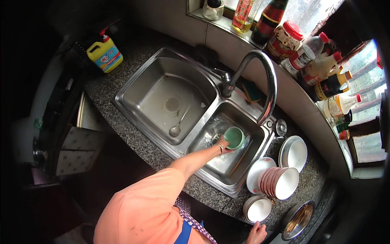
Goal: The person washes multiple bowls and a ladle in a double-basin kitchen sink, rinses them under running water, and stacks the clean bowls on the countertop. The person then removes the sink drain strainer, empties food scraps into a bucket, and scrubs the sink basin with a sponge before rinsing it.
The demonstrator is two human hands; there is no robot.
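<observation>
A light green bowl [234,137] is in my left hand [224,144], its opening facing up inside the smaller right basin [210,169] of the steel sink. A bracelet circles that wrist. Beside the bowl, a thin brown stick [240,158], perhaps a chopstick, leans along the basin. My right hand [257,234] is at the bottom edge, fingers bent, close to the rim of a small stack of white bowls [258,210]; whether it touches them I cannot tell. In the larger left basin [152,91] lies a metal spoon or ladle [175,130].
The curved faucet [272,82] arches over the right basin. Pink-sided bowls [281,183] lean stacked on a plate [254,174], near white dishes [297,154] and a metal bowl of chopsticks [298,221]. A yellow detergent jug [105,56] stands left; bottles [304,53] line the sill.
</observation>
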